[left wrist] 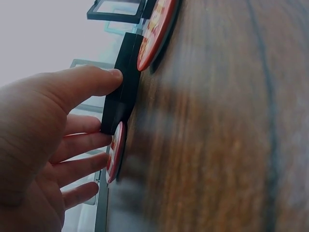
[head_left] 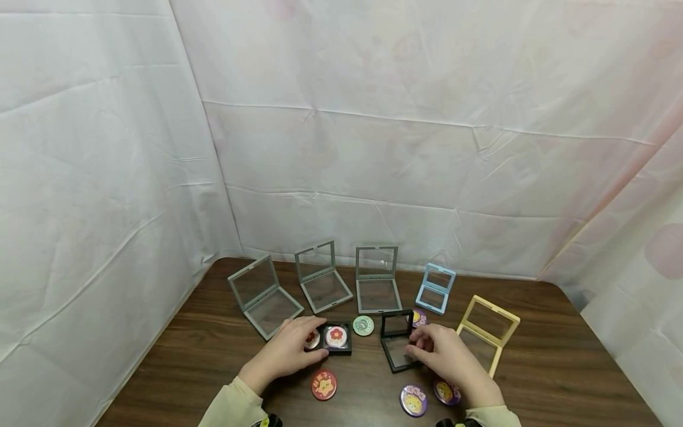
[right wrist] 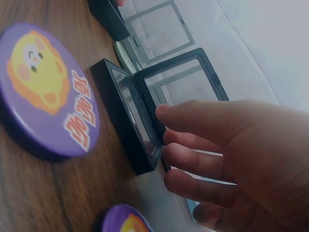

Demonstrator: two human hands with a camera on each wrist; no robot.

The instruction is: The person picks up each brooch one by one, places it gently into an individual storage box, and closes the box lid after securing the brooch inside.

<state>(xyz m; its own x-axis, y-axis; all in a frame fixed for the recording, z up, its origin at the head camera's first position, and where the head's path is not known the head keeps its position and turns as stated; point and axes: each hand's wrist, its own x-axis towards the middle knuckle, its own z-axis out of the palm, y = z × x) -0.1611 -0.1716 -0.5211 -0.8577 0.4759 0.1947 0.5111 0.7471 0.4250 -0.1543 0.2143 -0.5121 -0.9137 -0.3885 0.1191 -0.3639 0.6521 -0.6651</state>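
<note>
The right hand (head_left: 444, 357), fingers loosely bent and seemingly holding nothing, could brush and tip the hinged black case (head_left: 397, 351) beside it. The left hand (head_left: 290, 346) pinches the flat black case (head_left: 340, 351) on the table (head_left: 176, 367); sliding it could nudge the flower badge (head_left: 312, 339).

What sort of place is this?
Probably a makeshift tabletop filming booth, though it could be a craft corner: a dark wood-look table enclosed by hung pale fabric, with open clear-paned frames and round badges spread out on it.
</note>
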